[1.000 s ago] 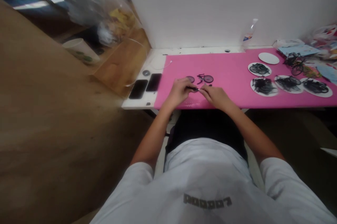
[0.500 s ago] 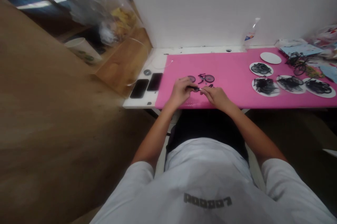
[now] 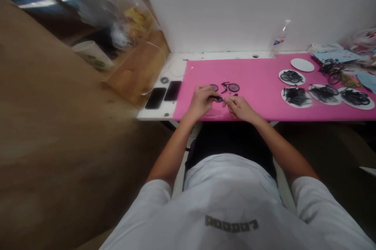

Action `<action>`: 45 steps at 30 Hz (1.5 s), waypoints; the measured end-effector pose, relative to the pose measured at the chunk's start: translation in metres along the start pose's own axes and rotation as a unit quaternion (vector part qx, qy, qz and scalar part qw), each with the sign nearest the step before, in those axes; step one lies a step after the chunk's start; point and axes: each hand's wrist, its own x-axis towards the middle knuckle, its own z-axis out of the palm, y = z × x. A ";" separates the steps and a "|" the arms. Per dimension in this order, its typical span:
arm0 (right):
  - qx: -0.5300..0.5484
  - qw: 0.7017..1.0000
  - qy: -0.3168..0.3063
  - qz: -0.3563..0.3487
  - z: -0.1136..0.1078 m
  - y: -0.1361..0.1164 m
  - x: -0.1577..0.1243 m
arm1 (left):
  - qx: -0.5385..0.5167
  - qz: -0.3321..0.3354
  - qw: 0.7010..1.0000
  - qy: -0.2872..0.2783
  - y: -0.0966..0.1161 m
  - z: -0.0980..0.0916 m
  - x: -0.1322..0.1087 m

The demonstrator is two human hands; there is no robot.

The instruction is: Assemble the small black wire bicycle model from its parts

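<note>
My left hand (image 3: 202, 100) is closed in a pinch on a small black toy bicycle part (image 3: 216, 97), held just above the pink sheet. My right hand (image 3: 241, 108) is closed too, its fingertips meeting the part's right end; what sits between them is too small to make out. Just beyond my hands lies a partly built toy bicycle (image 3: 225, 87) with one wheel (image 3: 234, 87) at its right. A loose toy wheel (image 3: 214, 87) lies behind my left fingers, partly hidden. Another small black piece (image 3: 235, 95) shows behind my right hand.
The pink sheet (image 3: 252, 77) covers most of the white table. At right, white plates (image 3: 302, 65) stand, several heaped with black bicycle parts (image 3: 295, 95). Two phones (image 3: 155, 98) lie at left. A clear bottle (image 3: 280, 38) stands by the wall; bags (image 3: 364, 42) crowd the far right.
My right hand has shifted slightly and its fingers have curled in more. The silvery glint at its fingertips no longer shows. My left hand has stayed in place.
</note>
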 end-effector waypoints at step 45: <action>-0.040 0.998 0.013 -0.037 -0.021 -0.022 -0.008 | -0.026 0.051 0.998 0.002 0.012 -0.015 0.001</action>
